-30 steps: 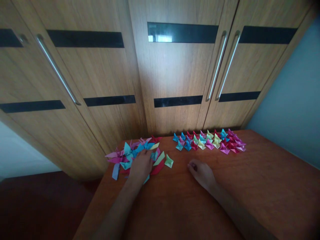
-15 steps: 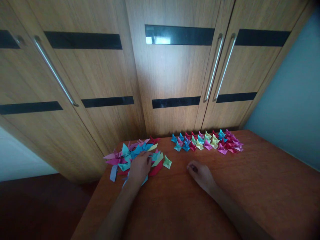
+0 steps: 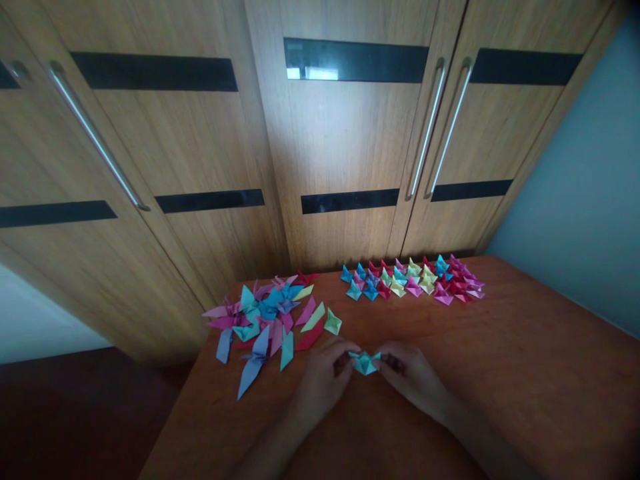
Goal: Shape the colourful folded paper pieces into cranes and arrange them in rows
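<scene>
Between two hands (image 3: 325, 380) (image 3: 413, 377), one teal paper piece (image 3: 365, 362).

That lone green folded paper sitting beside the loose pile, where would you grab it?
Pinch the green folded piece at its raised peak, coming from the right, where bare table lies; the loose pile crowds its left side.

Loose pile (image 3: 265, 313) on tabletop (image 3: 500, 373), far left; rows (image 3: 413, 281) far right along the back edge, well apart from the pile. Folded piece (image 3: 365, 362) nearer, between left hand (image 3: 323, 380) and right hand (image 3: 413, 377). Doors (image 3: 340, 147) stand behind the tabletop.
</scene>
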`<state>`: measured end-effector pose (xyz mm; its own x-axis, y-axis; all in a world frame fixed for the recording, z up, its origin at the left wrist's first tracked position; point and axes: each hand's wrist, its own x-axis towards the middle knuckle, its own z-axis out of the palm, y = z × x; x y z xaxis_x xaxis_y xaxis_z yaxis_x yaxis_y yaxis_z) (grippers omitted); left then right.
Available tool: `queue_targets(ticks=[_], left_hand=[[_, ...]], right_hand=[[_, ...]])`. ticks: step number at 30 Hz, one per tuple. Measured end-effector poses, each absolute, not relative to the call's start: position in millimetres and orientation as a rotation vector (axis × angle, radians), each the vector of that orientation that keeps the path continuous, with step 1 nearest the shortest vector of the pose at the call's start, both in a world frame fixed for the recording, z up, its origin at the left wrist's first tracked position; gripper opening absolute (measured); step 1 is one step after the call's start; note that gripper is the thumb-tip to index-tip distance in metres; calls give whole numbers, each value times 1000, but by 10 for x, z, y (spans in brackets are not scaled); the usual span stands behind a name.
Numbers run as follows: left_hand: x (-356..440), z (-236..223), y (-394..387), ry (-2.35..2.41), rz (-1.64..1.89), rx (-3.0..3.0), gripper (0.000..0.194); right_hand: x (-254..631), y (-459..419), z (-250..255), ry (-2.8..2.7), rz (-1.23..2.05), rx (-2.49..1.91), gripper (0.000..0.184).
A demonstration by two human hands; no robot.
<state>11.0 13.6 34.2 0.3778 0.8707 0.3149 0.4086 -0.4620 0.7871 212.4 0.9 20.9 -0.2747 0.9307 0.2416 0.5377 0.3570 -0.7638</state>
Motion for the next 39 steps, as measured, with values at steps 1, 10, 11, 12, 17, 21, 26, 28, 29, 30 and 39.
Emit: queue_targets(ticks=[1,10,11,12,17,21,26,28,29,30,39], left_hand=[[110,330,131,1101,990,2016,24],[52,253,139,1182,955,1975,20],[59,245,135,1181,943,1981,20],[67,239,130,1181,932,1987,20],[82,223,113,1177,876,1986,20],[71,210,115,1174,885,1981,20],[67,201,126,1170,864,1978,21],[69,204,127,1171,863,1976,21],[70,205,126,1172,862,1973,21],[73,205,123,1172,861,1970,21],[4,272,171,1213,850,2076,22]], right_hand=[[2177,13,197,-1933,708,-1297,21],[3271,391,-12,-1559,86,-1872,40],[3368,435,-25,-1534,24,-1963,40],[3442,477,-34,-1524,-19,-2047,40],[3491,639,-23,-1557,-31,-2353,38],[3392,724,11,-1542,37,-2461,40],[3341,782,31,-1509,76,-2526,44],[3337,795,28,-1514,83,-2537,44],[3337,800,24,-1518,78,-2537,44],[3339,804,19,-1523,71,-2533,44],[3352,723,-3,-1464,-69,-2356,47]])
